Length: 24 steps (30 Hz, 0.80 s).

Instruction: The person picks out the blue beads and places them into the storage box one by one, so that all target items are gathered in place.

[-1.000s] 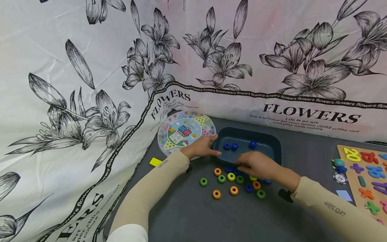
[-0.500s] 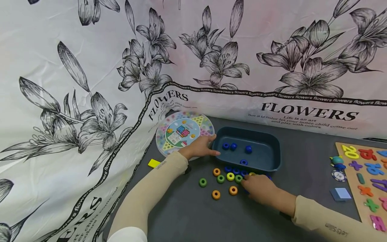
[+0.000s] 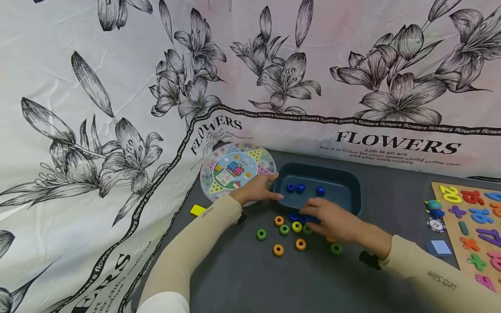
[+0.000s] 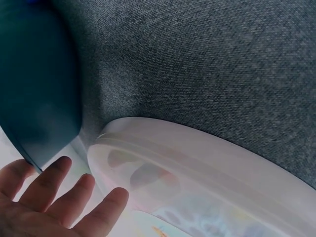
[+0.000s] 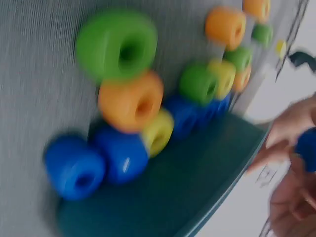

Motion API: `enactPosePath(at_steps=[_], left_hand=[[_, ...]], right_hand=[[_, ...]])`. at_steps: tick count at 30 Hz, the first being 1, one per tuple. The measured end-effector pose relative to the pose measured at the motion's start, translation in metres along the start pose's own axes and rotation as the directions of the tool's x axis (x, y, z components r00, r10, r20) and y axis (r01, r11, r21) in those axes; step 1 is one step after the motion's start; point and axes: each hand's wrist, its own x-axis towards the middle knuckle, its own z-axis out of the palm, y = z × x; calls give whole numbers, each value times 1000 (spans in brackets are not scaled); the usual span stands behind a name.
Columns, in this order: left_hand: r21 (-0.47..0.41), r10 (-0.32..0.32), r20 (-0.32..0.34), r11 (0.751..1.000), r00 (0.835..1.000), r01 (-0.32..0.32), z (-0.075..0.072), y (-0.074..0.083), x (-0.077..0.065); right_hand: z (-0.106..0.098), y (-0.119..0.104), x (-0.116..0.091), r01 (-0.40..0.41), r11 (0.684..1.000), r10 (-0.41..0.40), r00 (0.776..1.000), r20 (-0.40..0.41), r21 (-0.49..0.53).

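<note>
Pinched a blue bead (image 5: 307, 149) between thumb and fingers of the right hand (image 3: 332, 220), just above the near rim of the tray (image 3: 318, 173). Rested the left hand (image 3: 258, 190) at the tray's left end with fingers loose and spread apart, seemingly as a brace. Saw three blue beads (image 3: 300, 188) already inside the tray, on the left and middle of its floor; could not tell of any more behind the right hand. Found further blue beads (image 3: 293, 217) outside, close along the tray's near wall. Judged the filling with blue to be under way but unfinished, with the pinched one and that row apparently left to go. Noticed green beads (image 3: 261, 234), orange beads (image 3: 278, 250) and yellow beads (image 3: 296, 227) scattered in front of the tray, with none visible inside. Spotted a round lidded box (image 3: 235, 169) left of the tray and a puzzle board (image 3: 472, 228) well to its right, both seemingly outside the work.
</note>
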Motion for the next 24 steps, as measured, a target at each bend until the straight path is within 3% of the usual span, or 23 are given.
enactPosePath(at_steps=[5,14,19,24], left_hand=[[-15,-5,-2,1000,1000,5,-1,0,-1],[-39,-5,2,999,1000,5,2,0,-1],[-45,-15,-4,999,1000,15,3,-1,0],[-42,-4,-10,999,1000,4,2,-1,-1]], right_hand=[[-15,38,7,-113,994,113,985,-132,2],[-31,92,2,-359,929,369,917,-152,90],[-33,106,-4,-428,899,438,885,-155,98],[-33,110,-6,-442,891,454,876,-163,108]])
